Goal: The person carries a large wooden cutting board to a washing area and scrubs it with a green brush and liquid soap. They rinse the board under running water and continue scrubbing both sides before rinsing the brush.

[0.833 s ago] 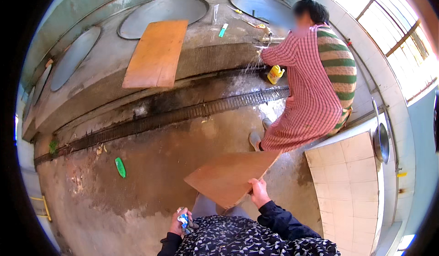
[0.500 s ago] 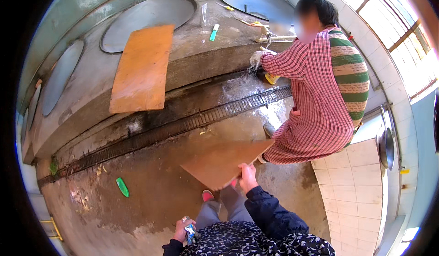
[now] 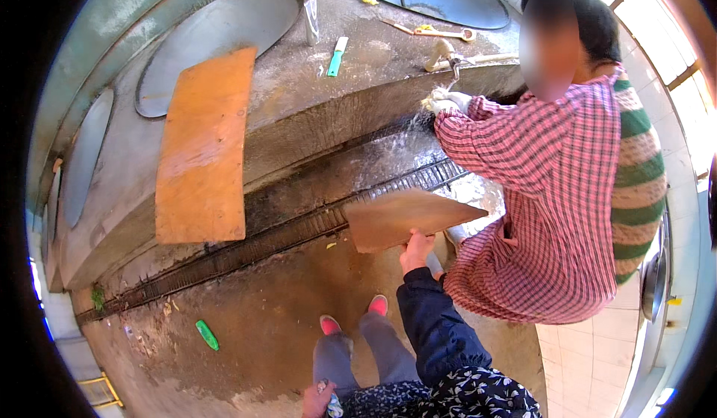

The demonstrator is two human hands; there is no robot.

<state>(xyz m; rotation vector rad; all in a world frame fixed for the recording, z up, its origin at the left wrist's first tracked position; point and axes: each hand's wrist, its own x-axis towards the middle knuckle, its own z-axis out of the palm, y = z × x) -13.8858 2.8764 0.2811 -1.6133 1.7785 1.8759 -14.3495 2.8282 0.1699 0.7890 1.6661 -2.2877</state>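
My right hand (image 3: 417, 251) is closed round the near edge of a brown wooden board (image 3: 407, 216), held out over the wet floor close to a co-worker. At the lower edge, my left hand (image 3: 319, 398) is closed on a crumpled blue-and-white thing (image 3: 334, 407), partly cut off, whose kind I cannot make out. The co-worker (image 3: 553, 186), in a checked apron, bends at a tap (image 3: 448, 61). Their white-gloved hands (image 3: 450, 104) are in splashing water, with something stringy in them that I cannot name.
An orange wooden board (image 3: 205, 149) leans over the concrete ledge (image 3: 299, 104), against a large wok (image 3: 224, 29). A green-handled scraper (image 3: 337, 57) lies on that ledge. Along its foot runs a drain grate (image 3: 276, 235). A green plastic piece (image 3: 207, 335) lies on the floor.
My right hand has moved forward with the board, nearer the co-worker and the grate. My left hand is lower in view. My head view has shifted, and the co-worker looks closer.
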